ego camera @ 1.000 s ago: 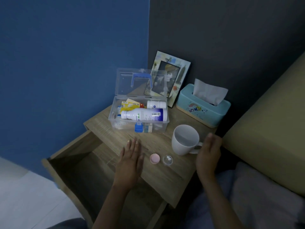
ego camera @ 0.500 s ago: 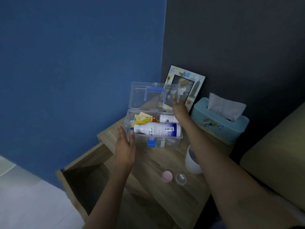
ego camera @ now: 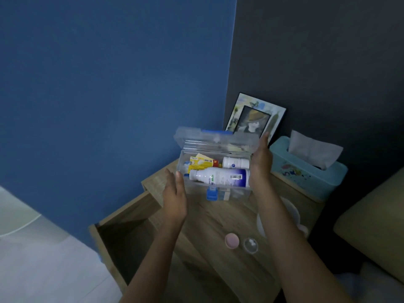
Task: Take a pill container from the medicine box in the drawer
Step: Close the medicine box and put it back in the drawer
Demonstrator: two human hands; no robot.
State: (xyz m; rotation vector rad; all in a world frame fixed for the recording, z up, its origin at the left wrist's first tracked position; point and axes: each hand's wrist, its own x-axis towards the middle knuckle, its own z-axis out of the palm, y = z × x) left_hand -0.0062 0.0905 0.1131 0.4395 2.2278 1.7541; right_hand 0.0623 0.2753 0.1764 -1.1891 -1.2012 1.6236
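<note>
Two hands (ego camera: pixel 175 197) flank the medicine box (ego camera: pixel 215 171); mug (ego camera: pixel 290 215) behind right forearm.

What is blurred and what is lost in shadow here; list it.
Head view: dim overall, no glare; the white mug behind the right forearm smears into motion blur, and the clear box lid is soft. The open drawer's inside sinks into shadow. The big white bottle's label stays fairly sharp. Wide-angle bending shows at the wall corner.

The white bottle (ego camera: pixel 219 177) bears a barcode; its print is illegible.
</note>
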